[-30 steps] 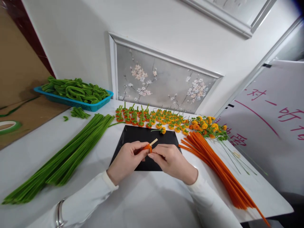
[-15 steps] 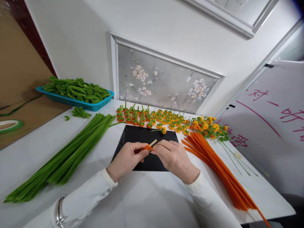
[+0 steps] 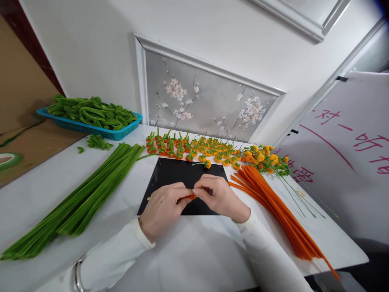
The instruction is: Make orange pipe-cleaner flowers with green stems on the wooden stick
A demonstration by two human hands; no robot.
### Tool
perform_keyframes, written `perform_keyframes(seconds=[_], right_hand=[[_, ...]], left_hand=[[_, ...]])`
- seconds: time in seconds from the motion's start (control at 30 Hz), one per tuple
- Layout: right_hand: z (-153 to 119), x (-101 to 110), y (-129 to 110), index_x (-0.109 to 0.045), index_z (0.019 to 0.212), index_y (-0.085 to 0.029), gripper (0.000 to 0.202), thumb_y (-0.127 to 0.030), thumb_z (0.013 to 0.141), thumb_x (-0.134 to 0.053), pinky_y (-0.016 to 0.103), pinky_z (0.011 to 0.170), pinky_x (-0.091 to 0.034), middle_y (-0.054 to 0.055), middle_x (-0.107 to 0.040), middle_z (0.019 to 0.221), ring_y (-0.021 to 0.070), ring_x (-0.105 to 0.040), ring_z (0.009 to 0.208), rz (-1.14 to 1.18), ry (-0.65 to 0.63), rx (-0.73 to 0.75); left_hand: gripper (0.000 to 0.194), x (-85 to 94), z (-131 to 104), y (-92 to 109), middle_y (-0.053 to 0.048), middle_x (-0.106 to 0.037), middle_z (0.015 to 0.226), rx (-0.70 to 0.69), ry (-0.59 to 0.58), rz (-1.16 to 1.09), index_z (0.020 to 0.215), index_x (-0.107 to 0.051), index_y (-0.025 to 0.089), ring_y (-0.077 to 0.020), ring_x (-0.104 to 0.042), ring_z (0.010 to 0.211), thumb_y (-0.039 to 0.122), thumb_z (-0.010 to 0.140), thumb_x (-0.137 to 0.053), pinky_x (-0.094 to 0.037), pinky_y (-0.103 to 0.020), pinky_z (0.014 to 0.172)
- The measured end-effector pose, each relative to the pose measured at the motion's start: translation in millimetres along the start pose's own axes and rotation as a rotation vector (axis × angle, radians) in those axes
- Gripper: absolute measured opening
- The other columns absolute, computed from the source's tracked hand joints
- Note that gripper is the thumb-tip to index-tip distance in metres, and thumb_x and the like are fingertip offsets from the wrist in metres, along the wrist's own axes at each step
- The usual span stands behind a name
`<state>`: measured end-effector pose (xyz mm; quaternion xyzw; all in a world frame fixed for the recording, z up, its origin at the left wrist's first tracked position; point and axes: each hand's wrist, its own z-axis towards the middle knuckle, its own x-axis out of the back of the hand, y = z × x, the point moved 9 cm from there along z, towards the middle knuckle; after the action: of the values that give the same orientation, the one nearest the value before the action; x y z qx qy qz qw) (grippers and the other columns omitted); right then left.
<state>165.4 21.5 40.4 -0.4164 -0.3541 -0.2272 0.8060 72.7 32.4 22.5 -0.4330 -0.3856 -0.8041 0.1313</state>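
Over the black mat [image 3: 170,172], my left hand [image 3: 164,207] is closed round a thin pale stick [image 3: 148,198] with orange pipe cleaner [image 3: 192,196] wrapped on it. One end of the stick pokes out on the left side of that hand; my fingers cover most of the rest. My right hand [image 3: 221,198] pinches at the right end of the orange piece, with its thumb and forefinger touching my left fingertips. Just beyond both hands, a single small orange flower [image 3: 207,164] with a thin green stem lies at the mat's far edge.
Left of the mat lies a bundle of green pipe cleaners [image 3: 91,194]; right of it, an orange bundle [image 3: 273,211]. Small flower heads [image 3: 179,148] stand in rows behind, near finished-looking stemmed flowers [image 3: 264,156]. A blue tray [image 3: 118,134] holds green loops. Tape [image 3: 9,160] lies far left.
The stick has turned: its end pointed up between my hands and now shows left of my left hand. My right fingers have come together at the orange piece. The view has shifted slightly.
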Motion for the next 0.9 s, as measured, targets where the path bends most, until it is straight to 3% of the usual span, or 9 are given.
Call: perform_keyframes(seconds=[0.3, 0.5, 0.73, 0.9], right_hand=[[-3.3, -18.1, 28.6, -0.059, 0.073, -0.013, 0.019, -0.03, 0.083, -0.057, 0.02, 0.051, -0.029, -0.004, -0.05, 0.061, 0.0069, -0.039, 0.055, 0.549, -0.158, -0.304], [-10.0, -42.8, 37.6, -0.054, 0.072, -0.014, 0.025, -0.034, 0.073, -0.07, 0.019, 0.042, -0.017, -0.008, -0.041, 0.052, 0.0027, -0.029, 0.043, 1.074, -0.248, -0.513], [-13.6, -62.3, 36.5, -0.053, 0.077, -0.014, 0.021, -0.023, 0.07, -0.071, 0.016, 0.038, -0.011, -0.009, -0.042, 0.051, -0.0008, -0.023, 0.036, 1.456, -0.391, -0.606], [-8.4, -65.0, 32.4, -0.051, 0.08, -0.016, 0.018, -0.02, 0.071, -0.066, 0.015, 0.04, -0.012, -0.011, -0.033, 0.048, 0.0004, -0.016, 0.038, 1.527, -0.349, -0.576]], left_hand=[[0.02, 5.6, -1.3, 1.9, 0.0, -0.066, 0.079, 0.002, 0.061, -0.054, 0.081, -0.071, 0.022, -0.0137, -0.059, 0.069, 0.016, 0.084, -0.053, -0.039, -0.025, 0.064], [0.019, 8.0, -1.3, 4.6, -0.002, -0.065, 0.076, -0.044, 0.126, -0.102, 0.079, -0.069, 0.02, -0.0146, -0.059, 0.069, 0.011, 0.081, -0.053, -0.042, -0.025, 0.065], [0.012, 12.6, -7.5, -2.0, 0.002, -0.064, 0.077, 0.072, 0.192, -0.177, 0.087, -0.057, 0.021, -0.0144, -0.06, 0.071, 0.014, 0.078, -0.056, -0.045, -0.024, 0.066], [0.018, 10.4, -6.9, 1.4, -0.002, -0.063, 0.082, -0.027, 0.164, -0.285, 0.095, -0.066, 0.023, -0.0137, -0.057, 0.071, 0.018, 0.084, -0.053, -0.043, -0.023, 0.062]])
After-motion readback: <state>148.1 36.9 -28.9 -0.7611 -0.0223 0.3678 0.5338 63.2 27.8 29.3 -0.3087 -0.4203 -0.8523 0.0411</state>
